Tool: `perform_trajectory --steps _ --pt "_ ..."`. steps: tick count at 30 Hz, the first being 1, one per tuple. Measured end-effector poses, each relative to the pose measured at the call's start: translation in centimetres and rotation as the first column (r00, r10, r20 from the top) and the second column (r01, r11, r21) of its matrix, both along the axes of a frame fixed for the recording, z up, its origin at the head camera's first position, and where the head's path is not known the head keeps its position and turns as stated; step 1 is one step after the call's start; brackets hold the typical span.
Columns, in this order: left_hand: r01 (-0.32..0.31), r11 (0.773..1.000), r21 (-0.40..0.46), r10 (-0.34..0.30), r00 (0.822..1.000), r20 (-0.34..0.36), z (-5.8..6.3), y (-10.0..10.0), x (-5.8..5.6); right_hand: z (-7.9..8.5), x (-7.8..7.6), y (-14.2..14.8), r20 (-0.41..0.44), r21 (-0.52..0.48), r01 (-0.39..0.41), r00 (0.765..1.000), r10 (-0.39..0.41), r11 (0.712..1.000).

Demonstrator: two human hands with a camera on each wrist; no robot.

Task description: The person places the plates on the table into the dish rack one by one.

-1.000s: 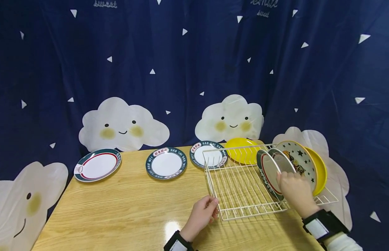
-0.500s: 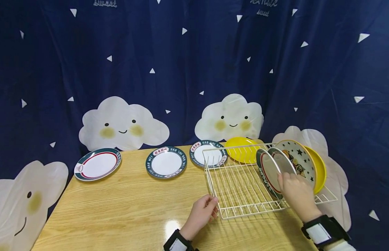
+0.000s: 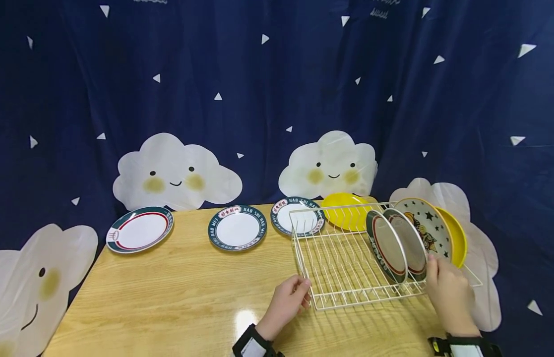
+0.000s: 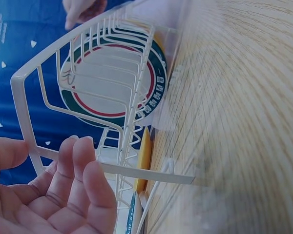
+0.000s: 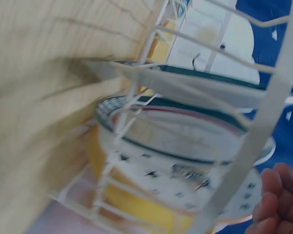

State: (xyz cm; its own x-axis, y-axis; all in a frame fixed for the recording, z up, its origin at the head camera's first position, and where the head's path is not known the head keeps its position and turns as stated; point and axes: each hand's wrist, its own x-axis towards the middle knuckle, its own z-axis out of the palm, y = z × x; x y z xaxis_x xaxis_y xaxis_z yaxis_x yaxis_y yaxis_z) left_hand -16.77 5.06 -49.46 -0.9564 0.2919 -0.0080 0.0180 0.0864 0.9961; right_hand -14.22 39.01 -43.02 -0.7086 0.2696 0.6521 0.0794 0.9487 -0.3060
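At the near left corner of the white wire dish rack [image 4: 24, 112], my left hand [image 3: 283, 303] grips the frame, its fingers curled round the bar in the left wrist view. Two green-rimmed plates, a left one [image 3: 390, 248] and a right one [image 3: 411, 244], stand upright in the rack. To their right lean a star-patterned plate [image 3: 430, 221] and a yellow plate [image 3: 458, 238]. My right hand [image 3: 451, 296] is beside the right green-rimmed plate's near edge. In the right wrist view its loosely bent fingers [image 5: 271, 183] hold nothing and sit apart from the plates.
On the wooden table [image 3: 169, 302] a red-ringed plate [image 3: 140, 229] lies far left, and a green-rimmed lettered plate [image 3: 238, 228] lies nearer the rack. Behind the rack are another lettered plate [image 3: 296, 218] and a yellow plate [image 3: 345, 204]. A dark blue curtain [image 3: 259, 64] hangs behind.
My right hand has let go of the plate rims and drawn back towards me and to the right. The right green-rimmed plate now shows more fully. My left hand keeps its grip on the rack.
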Motion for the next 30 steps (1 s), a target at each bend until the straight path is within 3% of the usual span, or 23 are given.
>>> perform_trajectory --steps 7,16,30 --pt "0.011 1.000 -0.019 -0.011 1.000 -0.029 0.2 0.1 0.1 -2.0 1.6 1.5 0.087 -0.163 0.173 0.983 -0.160 0.971" --pt "0.011 1.000 -0.025 -0.012 0.999 -0.031 0.2 0.2 0.1 -4.2 2.0 2.2 0.057 -0.251 0.273 0.962 -0.267 0.929" --pt "-0.001 0.999 -0.038 -0.001 0.999 -0.038 0.2 -0.2 0.1 -5.1 1.5 2.2 0.050 -0.325 0.263 0.964 -0.261 0.908"
